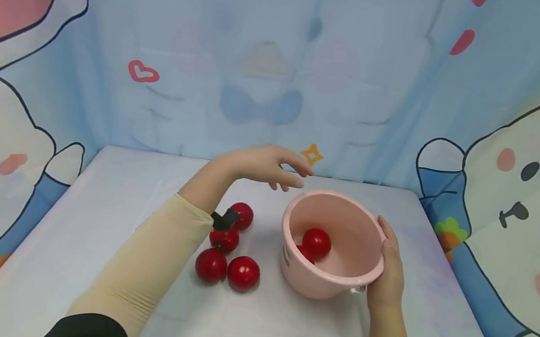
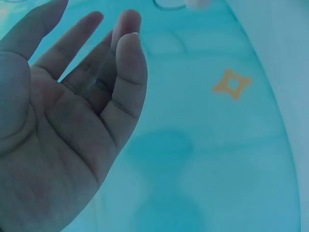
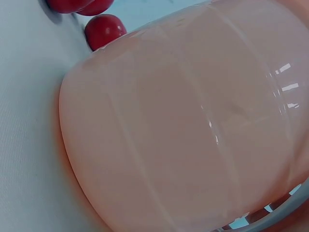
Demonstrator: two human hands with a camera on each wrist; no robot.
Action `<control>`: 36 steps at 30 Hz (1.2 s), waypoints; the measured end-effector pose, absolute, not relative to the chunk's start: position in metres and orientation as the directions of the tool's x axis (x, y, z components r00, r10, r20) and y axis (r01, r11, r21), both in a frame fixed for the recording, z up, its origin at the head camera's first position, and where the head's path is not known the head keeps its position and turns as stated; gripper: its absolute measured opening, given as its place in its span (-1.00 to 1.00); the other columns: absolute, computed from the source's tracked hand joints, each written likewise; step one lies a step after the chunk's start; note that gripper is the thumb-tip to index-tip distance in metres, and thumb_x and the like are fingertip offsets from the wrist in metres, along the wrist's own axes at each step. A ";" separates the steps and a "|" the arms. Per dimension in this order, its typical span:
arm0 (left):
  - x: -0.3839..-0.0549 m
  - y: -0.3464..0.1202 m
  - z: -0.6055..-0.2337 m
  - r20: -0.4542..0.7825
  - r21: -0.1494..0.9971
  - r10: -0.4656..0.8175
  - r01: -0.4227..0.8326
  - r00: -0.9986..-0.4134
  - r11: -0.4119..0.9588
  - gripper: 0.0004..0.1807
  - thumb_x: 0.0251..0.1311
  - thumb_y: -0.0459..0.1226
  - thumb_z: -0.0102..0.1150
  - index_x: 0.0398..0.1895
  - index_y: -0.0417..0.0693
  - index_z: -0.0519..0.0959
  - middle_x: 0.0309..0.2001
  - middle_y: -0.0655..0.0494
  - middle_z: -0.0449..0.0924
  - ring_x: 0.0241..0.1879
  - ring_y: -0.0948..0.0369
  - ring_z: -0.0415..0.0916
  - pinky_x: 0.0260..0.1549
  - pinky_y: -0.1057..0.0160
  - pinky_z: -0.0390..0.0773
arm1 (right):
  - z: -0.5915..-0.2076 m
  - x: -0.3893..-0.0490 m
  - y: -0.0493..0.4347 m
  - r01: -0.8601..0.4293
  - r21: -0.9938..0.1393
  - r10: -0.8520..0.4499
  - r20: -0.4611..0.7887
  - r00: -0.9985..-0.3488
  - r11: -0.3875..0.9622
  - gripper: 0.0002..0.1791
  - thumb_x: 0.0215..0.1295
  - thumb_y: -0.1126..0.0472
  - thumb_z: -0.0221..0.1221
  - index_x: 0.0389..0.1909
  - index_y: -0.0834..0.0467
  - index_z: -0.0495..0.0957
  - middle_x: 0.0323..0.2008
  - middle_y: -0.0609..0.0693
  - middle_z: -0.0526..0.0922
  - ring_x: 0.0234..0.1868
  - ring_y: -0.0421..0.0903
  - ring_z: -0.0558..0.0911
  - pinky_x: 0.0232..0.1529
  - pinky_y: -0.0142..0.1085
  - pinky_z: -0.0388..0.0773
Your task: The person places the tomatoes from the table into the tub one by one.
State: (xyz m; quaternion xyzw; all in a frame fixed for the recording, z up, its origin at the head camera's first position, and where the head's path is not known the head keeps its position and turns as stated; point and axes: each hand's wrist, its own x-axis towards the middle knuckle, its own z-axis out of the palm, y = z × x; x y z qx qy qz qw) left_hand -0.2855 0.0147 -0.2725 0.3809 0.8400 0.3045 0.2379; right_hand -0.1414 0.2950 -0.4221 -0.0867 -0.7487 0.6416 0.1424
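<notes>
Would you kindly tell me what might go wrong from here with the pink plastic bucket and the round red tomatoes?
The loose round red tomatoes could roll if the left beige fabric sleeve, close to them in the head view, brushes past.
The pink plastic bucket, held by the right hand at one side, might shift or tip if pushed.

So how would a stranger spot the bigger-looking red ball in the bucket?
On the pale table, find the pink bucket held by the right hand. Inside, your red ball shows its full round outline, while its red neighbour is partly hidden.
</notes>
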 end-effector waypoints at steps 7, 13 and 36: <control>-0.269 -0.042 -0.298 -0.153 0.646 0.659 0.430 -0.736 0.630 -0.56 0.29 0.07 0.20 0.24 0.45 0.51 0.15 0.35 0.54 -0.19 0.23 0.64 -0.14 0.21 0.65 | -0.423 -0.142 0.302 -0.048 -0.989 0.316 0.090 -0.945 0.137 -0.49 0.53 -0.26 -0.30 0.46 -0.45 0.13 0.50 -0.29 0.16 0.30 -0.17 0.26 -0.45 -0.44 0.54; -0.240 -0.084 -0.345 -0.203 0.700 0.569 0.288 -0.797 0.654 -0.57 0.28 0.04 0.23 0.22 0.45 0.54 0.09 0.24 0.56 -0.18 0.13 0.63 -0.17 0.16 0.65 | -0.422 -0.143 0.302 -0.034 -0.989 0.320 0.079 -0.944 0.142 -0.48 0.52 -0.26 -0.27 0.46 -0.45 0.12 0.51 -0.29 0.15 0.33 -0.12 0.29 -0.34 -0.50 0.59; -0.196 -0.125 -0.448 -0.333 0.829 0.491 -0.003 -0.805 0.559 -0.58 0.15 0.04 0.34 0.11 0.40 0.59 0.10 0.12 0.52 -0.22 0.16 0.64 -0.18 0.18 0.62 | -0.420 -0.140 0.312 -0.056 -0.997 0.333 0.071 -0.940 0.054 -0.47 0.53 -0.20 -0.21 0.47 -0.38 0.14 0.48 -0.21 0.21 0.20 -0.11 0.37 -0.60 -0.31 0.51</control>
